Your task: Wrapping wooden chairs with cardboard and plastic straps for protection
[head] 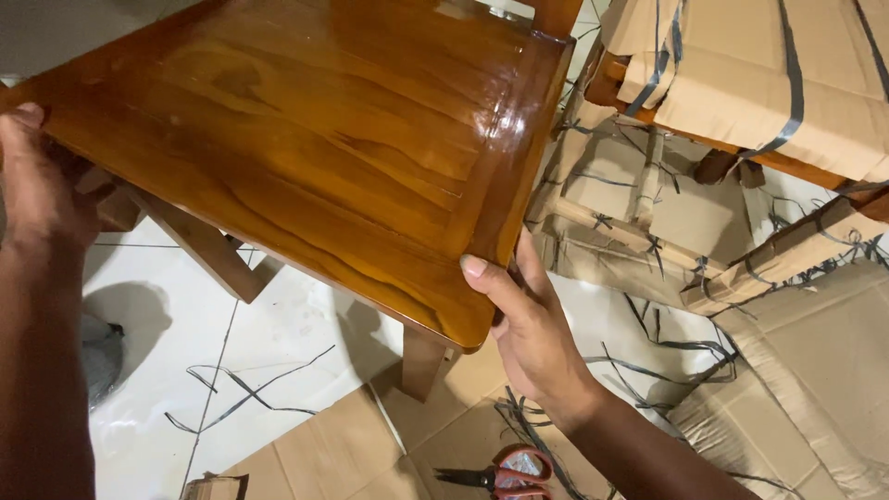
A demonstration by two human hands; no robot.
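Wooden chair (315, 139): largest thing in view, lifted off the white tiled floor (157, 352), seat tilted toward us, legs hanging clear below. Glossy brown varnish, strong grain, a framed seat panel, rounded near corner. The finish looks slick.

We hold it at two points. Our right hand (528, 333) is at the near right corner, thumb on top of the seat, fingers (530, 264) wrapped down the side rail and clamped on the edge. Our left hand (37, 185) grips the far left edge; its fingers curl under the seat, so we judge them closed on the wood, though the tips are hidden.

Risks, as we judge them: the varnish could let the seat slide out of a corner grip, and the tilt loads the right hand more. A hanging leg could knock the cardboard-wrapped furniture (769, 83) close on the right.

Underfoot: flattened cardboard sheets (370, 454), loose dark plastic strapping (250, 389) scattered over the tiles, both easy to trip or slip on. Red-handled scissors (505, 474) lie on the cardboard just below the right wrist, a hazard if stepped on.
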